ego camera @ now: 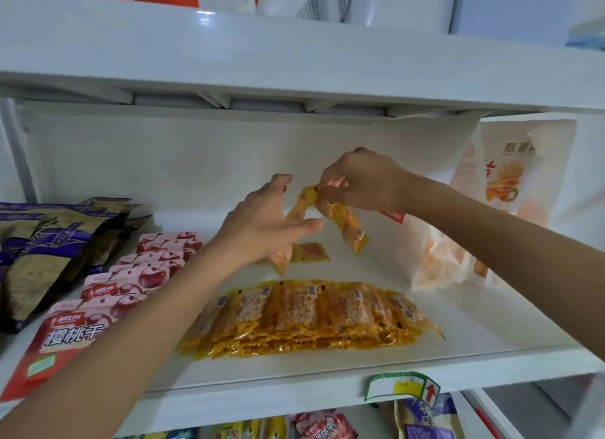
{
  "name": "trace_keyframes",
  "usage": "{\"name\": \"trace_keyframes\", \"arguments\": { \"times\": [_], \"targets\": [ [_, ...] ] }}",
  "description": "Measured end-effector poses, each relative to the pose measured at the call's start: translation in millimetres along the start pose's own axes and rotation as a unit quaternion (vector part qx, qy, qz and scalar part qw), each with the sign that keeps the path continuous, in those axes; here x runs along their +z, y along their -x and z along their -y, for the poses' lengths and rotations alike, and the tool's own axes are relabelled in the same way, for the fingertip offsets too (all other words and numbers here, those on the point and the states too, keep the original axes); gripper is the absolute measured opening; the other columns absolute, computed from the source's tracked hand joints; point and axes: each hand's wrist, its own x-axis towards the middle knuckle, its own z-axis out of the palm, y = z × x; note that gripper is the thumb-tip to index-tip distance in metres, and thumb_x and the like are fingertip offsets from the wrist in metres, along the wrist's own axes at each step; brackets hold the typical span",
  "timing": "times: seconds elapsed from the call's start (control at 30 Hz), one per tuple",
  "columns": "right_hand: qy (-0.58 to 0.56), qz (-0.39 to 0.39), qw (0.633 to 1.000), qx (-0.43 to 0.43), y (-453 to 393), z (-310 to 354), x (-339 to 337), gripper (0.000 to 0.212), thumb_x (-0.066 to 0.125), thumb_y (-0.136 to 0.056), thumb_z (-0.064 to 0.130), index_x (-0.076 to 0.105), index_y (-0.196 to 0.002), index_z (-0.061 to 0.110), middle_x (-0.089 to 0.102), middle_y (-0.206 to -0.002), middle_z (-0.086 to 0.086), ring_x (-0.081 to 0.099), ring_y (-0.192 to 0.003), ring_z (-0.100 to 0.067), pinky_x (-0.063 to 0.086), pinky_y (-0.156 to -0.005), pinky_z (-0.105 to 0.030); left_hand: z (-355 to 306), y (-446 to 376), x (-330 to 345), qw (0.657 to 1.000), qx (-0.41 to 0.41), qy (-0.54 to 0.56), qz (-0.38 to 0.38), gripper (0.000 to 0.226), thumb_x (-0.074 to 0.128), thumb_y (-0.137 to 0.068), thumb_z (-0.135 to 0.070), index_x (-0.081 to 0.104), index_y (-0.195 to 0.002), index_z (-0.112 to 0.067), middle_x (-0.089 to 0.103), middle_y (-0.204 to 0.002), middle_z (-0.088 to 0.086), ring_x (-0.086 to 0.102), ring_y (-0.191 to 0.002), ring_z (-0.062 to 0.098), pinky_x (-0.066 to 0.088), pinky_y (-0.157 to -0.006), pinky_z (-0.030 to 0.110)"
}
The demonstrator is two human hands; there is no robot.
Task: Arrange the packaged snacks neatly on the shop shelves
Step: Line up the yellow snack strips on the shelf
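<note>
On the white shelf (pixel 474 334), a stack of small yellow snack packets (pixel 311 314) lies in a fanned row near the front. My right hand (pixel 363 183) pinches the top of a strip of the same yellow packets (pixel 347 224), which hangs down above the shelf. My left hand (pixel 265 222) is spread open beside the strip, its fingers touching another hanging part of it (pixel 296 211). One loose yellow packet (pixel 311 252) lies flat behind the stack.
Pink cherry snack bags (pixel 98 291) stand in a row at the left, with brown and purple bags (pixel 42 252) beyond them. Large white bags (pixel 458 252) with orange print fill the right side. A price tag (pixel 402 386) hangs on the shelf edge.
</note>
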Motion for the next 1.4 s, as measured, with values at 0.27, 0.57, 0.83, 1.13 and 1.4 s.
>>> {"name": "trace_keyframes", "arguments": {
  "times": [0.27,0.57,0.83,1.13,1.4],
  "targets": [
    [0.000,0.011,0.998,0.067,7,-10,0,0.028,0.054,-0.090,0.055,0.068,-0.111,0.042,0.071,-0.105,0.020,0.061,-0.108,-0.017,0.054,-0.098,-0.045,20,-27,-1,0.988,-0.020,0.006,-0.151,0.009,0.072,-0.093,-0.038,0.076,-0.100,-0.034,0.077,-0.092,-0.004,0.072,-0.090,0.021,0.060,-0.080,0.043],
    [0.039,-0.137,0.989,0.030,68,14,38,0.031,0.058,-0.097,0.051,0.067,-0.123,0.037,0.073,-0.115,0.015,0.070,-0.096,-0.015,0.059,-0.073,-0.037,11,50,-19,0.956,0.054,0.004,-0.287,0.006,0.074,-0.095,-0.033,0.079,-0.096,-0.030,0.076,-0.080,-0.015,0.072,-0.072,0.012,0.058,-0.063,0.033],
    [-0.026,-0.218,0.971,0.095,129,57,84,0.025,0.059,-0.101,0.024,0.074,-0.117,0.036,0.074,-0.103,0.015,0.070,-0.082,-0.011,0.057,-0.064,-0.033,17,109,36,0.950,0.069,-0.203,-0.228,0.009,0.065,-0.098,-0.019,0.074,-0.101,-0.017,0.069,-0.076,-0.002,0.055,-0.051,0.016,0.044,-0.042,0.024],
    [0.129,-0.161,0.975,0.076,127,40,103,0.016,0.062,-0.092,0.022,0.075,-0.100,0.026,0.074,-0.090,0.005,0.071,-0.080,-0.025,0.054,-0.063,-0.034,11,96,50,0.933,0.022,-0.326,-0.153,0.023,0.081,-0.074,-0.010,0.079,-0.094,-0.020,0.064,-0.063,0.000,0.056,-0.047,0.021,0.024,-0.047,0.020],
    [0.083,-0.154,0.983,0.060,118,9,93,0.018,0.061,-0.100,0.022,0.074,-0.111,0.027,0.075,-0.097,0.007,0.072,-0.084,-0.024,0.058,-0.068,-0.038,2,89,45,0.935,0.047,-0.302,-0.179,0.006,0.080,-0.087,-0.019,0.075,-0.089,-0.018,0.059,-0.058,0.000,0.055,-0.047,0.023,0.037,-0.045,0.022]
  ]
}}
